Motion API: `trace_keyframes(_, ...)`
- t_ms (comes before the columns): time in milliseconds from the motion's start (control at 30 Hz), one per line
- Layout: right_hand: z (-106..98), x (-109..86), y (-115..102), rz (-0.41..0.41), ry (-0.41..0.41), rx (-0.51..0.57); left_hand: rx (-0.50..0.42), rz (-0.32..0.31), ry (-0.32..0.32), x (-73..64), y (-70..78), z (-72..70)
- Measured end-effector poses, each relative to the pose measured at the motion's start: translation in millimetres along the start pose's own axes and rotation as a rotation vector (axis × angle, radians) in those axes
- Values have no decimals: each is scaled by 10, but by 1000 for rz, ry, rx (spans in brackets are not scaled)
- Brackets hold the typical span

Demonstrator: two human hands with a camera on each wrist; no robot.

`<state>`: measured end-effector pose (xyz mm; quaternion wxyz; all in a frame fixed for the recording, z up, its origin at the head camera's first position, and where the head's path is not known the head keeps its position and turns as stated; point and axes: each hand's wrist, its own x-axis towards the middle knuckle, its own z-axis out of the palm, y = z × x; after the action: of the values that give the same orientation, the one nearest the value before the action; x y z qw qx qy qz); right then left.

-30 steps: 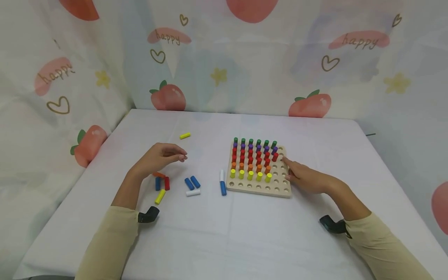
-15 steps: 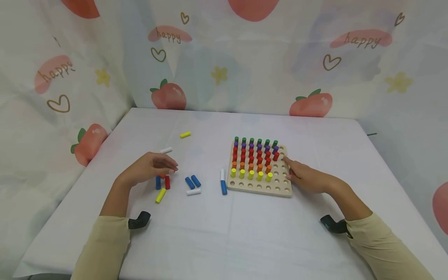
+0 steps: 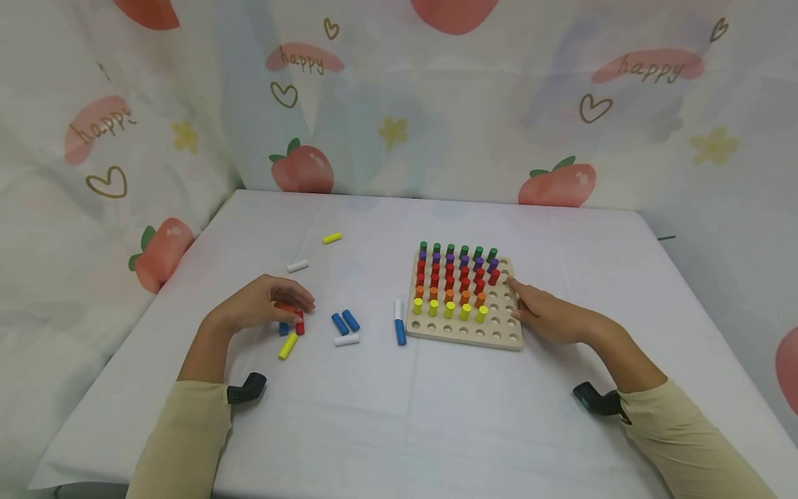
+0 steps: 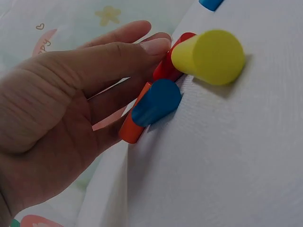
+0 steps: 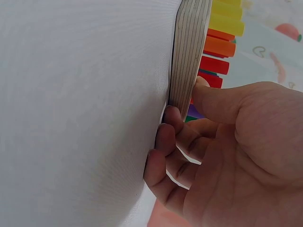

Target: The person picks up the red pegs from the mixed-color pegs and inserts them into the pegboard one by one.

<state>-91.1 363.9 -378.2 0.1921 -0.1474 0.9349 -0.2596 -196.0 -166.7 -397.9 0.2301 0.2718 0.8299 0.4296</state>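
Observation:
My left hand (image 3: 255, 305) reaches low over a small cluster of loose pegs on the left, fingers loosely bent. In the left wrist view its thumb tip appears to touch a red peg (image 4: 170, 64); a firm pinch cannot be made out. An orange peg (image 4: 130, 127), a blue peg (image 4: 163, 101) and a yellow peg (image 4: 218, 59) lie close by. On the other side, my right hand (image 3: 551, 315) holds the right edge of a wooden pegboard (image 3: 461, 340), thumb and fingertips against it. Green, purple, red, orange and yellow pegs stand upright in its holes.
Between cluster and board lie two blue pegs (image 3: 350, 319) and a white peg (image 3: 346, 339). Another white peg (image 3: 397, 310) and blue peg (image 3: 400, 333) lie end to end beside the board. Farther back are a white peg (image 3: 298, 266) and a yellow peg (image 3: 332, 238).
My left hand has moved back left and down onto the loose cluster, uncovering the white peg behind it. Its thumb has lowered beside the red peg. My right hand stays at the board's edge.

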Motion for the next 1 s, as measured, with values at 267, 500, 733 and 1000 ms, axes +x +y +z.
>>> trace_keyframes(267,1,-22,-21,-5,1,-3,-6,9,-26,-2,-48,-22)
trace_keyframes(500,0,-32,-8,-5,3,-9,-35,7,-42,15,-94,-16)
trace_keyframes(733,4,-12,2,2,3,-8,-45,32,-9,75,-95,58)
trace_keyframes(1000,0,-17,-13,2,-2,1,-58,4,-6,71,-72,69)
